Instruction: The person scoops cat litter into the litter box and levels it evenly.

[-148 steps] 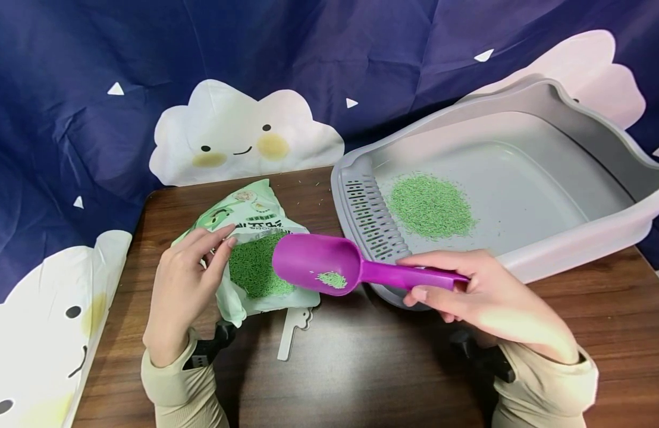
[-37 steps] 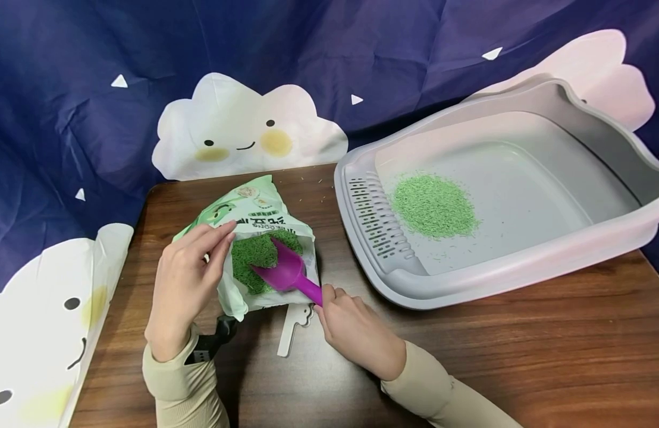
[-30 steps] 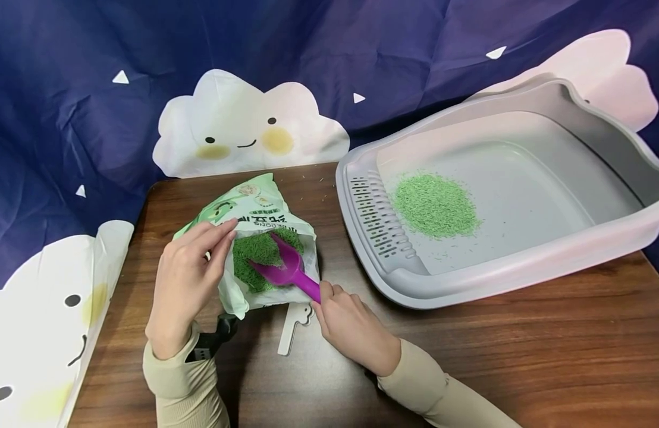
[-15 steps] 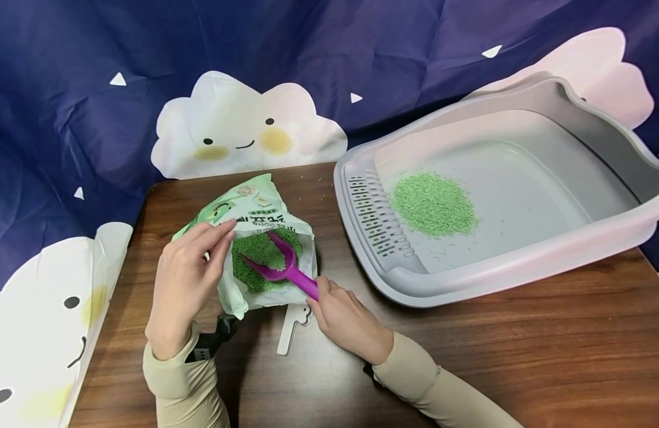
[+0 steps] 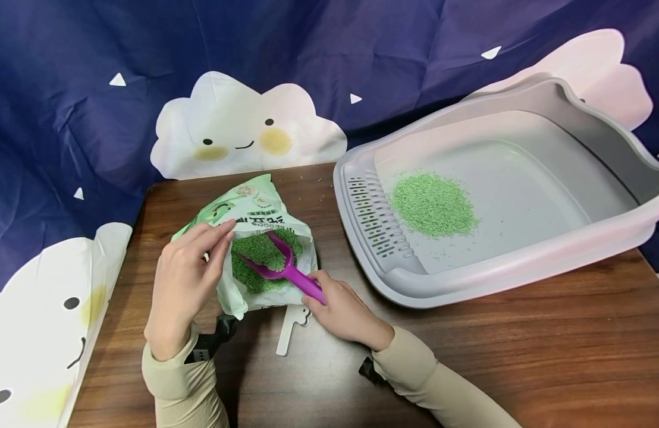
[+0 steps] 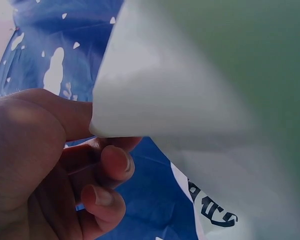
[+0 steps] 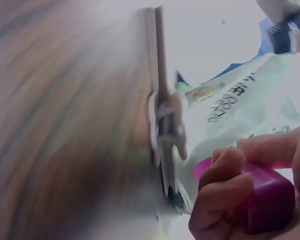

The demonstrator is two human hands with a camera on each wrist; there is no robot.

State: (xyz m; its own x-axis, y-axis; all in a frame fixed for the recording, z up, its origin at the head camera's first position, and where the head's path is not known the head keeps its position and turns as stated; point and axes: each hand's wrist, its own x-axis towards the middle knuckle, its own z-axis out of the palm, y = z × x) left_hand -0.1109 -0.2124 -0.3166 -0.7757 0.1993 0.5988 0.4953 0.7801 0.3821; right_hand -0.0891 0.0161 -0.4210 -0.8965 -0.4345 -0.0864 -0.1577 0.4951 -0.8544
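Note:
A pale green bag (image 5: 254,205) of cat litter lies open on the table at the left. My left hand (image 5: 187,279) pinches the edge of its mouth between thumb and fingers; the left wrist view shows the bag's white lining (image 6: 135,100) in that pinch. My right hand (image 5: 345,309) grips the handle of a purple scoop (image 5: 303,282). Green pellets (image 5: 260,249) fill the scoop's bowl, which is partly sunk in the litter inside the bag. In the right wrist view, curled fingers (image 7: 222,195) wrap the purple handle (image 7: 270,200).
A grey litter box (image 5: 436,291) with a slotted step stands at the right, holding a small heap of green pellets (image 5: 433,205). A white cloud-shaped clip (image 5: 289,330) lies by the bag. Behind the table hangs a blue cloth (image 5: 383,47); a few stray pellets dot the wood.
The scoop went from beside the litter box into the bag, carried left by my right hand, and pushed deeper, loading with pellets. In the last half second it barely moved. My left hand kept its pinch.

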